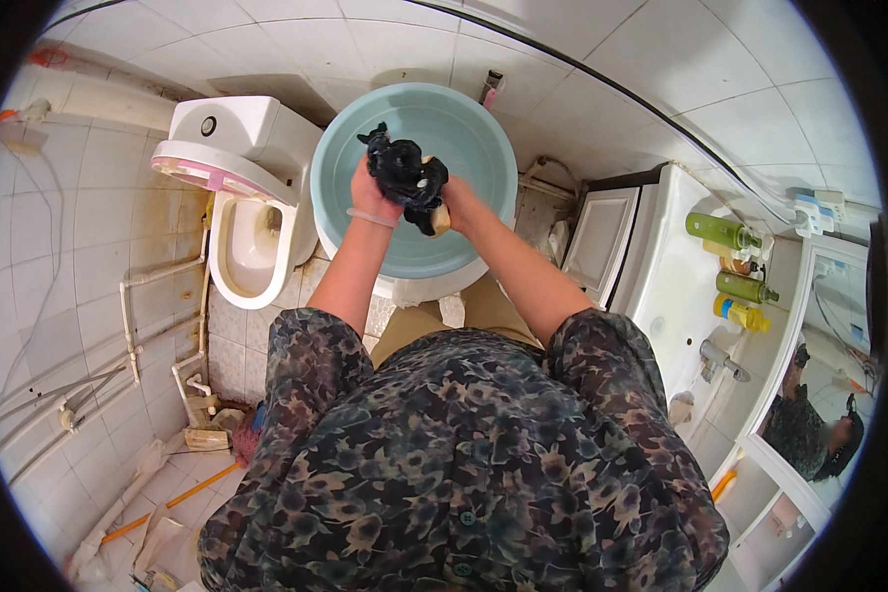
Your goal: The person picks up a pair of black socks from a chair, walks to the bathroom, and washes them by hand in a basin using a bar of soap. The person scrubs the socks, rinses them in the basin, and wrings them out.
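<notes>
Dark wet-looking cloth (405, 174) is bunched up between my two hands, over a round light blue plastic basin (325, 159). My left hand (370, 191), with a pale band at the wrist, grips the cloth from its left side. On the other side, my right hand (460, 201) presses against the cloth with a cream-coloured block (439, 220), which looks like a bar of soap. Part of the block is hidden by the cloth and fingers. A small white spot, perhaps lather, shows on the fabric. Whether water stands in the basin is hard to tell.
Left of the basin is a white toilet (251, 251) with its lid raised. On the right, green bottles (718, 229) and a yellow bottle (740, 313) stand by a white washbasin (658, 303) with a tap (721, 362). An orange pole (170, 503) lies at lower left.
</notes>
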A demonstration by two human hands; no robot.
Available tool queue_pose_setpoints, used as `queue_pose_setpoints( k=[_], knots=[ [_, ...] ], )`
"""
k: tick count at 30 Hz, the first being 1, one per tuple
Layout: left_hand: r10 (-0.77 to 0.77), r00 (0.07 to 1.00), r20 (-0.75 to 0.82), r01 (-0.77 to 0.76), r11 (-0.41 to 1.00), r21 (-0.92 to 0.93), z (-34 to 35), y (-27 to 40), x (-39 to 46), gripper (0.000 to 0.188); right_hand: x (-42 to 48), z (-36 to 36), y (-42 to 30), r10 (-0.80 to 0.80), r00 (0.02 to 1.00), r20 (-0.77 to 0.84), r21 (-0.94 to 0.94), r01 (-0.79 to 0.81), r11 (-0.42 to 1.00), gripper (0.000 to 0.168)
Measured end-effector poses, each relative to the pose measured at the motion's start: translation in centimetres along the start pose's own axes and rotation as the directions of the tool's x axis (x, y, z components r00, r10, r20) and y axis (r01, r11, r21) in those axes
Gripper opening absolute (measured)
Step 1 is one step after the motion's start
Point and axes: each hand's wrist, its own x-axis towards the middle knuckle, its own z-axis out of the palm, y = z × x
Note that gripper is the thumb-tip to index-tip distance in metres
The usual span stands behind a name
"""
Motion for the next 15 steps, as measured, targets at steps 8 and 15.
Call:
queue_pose_setpoints(
  k=[8, 15],
  knots=[
    [0.572, 0.708, 0.414, -0.514, 0.015, 0.857, 2.1, -3.5, -3.8, 0.042, 0.3, 4.6, -2.1, -0.612, 0.776, -0.152, -0.667, 0.377, 0.643, 0.059],
    [0.186, 0.976, 0.112, -0.195, 0.978, 0.077, 0.0, -1.6, -1.8, 0.038, -1.7, 9.3, -2.3, -0.556, 0.679, 0.479, -0.876, 0.334, -0.348, 0.069]
  ],
)
